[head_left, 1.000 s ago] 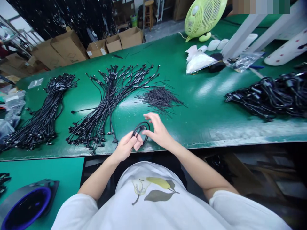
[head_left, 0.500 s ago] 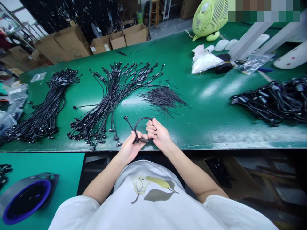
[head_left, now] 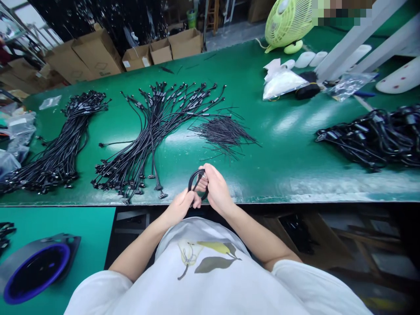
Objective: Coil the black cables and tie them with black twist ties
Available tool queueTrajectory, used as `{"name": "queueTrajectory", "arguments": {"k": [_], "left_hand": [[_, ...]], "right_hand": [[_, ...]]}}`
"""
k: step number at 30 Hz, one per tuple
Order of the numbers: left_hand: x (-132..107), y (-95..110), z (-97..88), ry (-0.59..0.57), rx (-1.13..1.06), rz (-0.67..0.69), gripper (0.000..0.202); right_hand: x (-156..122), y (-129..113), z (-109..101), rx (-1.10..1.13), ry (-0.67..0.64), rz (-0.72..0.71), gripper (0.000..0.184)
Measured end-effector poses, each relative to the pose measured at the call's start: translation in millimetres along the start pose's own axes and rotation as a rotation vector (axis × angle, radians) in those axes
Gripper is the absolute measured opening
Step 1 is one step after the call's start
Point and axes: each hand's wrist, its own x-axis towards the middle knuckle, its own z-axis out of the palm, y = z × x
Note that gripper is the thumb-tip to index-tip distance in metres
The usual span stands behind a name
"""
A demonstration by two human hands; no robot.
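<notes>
The left hand (head_left: 180,208) and right hand (head_left: 216,190) are closed, gripping one looped black cable (head_left: 193,178) just above the near edge of a green workbench (head_left: 272,183). Looping is the work in hand. Beyond lie three bundles of black cables (head_left: 147,127) and one pile of thin wires (head_left: 223,133).

Thin black cable (head_left: 193,178) wound into a small upright loop, one strand crossing its opening, gripped between left hand (head_left: 180,207) and right hand (head_left: 217,190); connector ends not visible.
</notes>
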Motion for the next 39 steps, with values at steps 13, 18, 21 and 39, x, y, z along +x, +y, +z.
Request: {"name": "queueTrajectory", "arguments": {"k": [13,18,21,39], "left_hand": [[10,-24,-0.1,-0.07,0.246,0.03,0.06],[13,-10,6.8,-0.006,0.589,0.026,0.063],[14,-8,10.2,-0.102,0.371,0.002,0.065],[4,5,-8.1,-0.481,-0.051,-0.387,0.042]], "right_hand": [[4,-2,3,0.043,-0.123,0.284,0.051],[5,-5,9,0.088,-0.018,0.17,0.051],[6,-4,10,-0.005,-0.035,0.187,0.051],[-14,-48,-57,-1.976,-1.022,-0.981,0.041]]}}
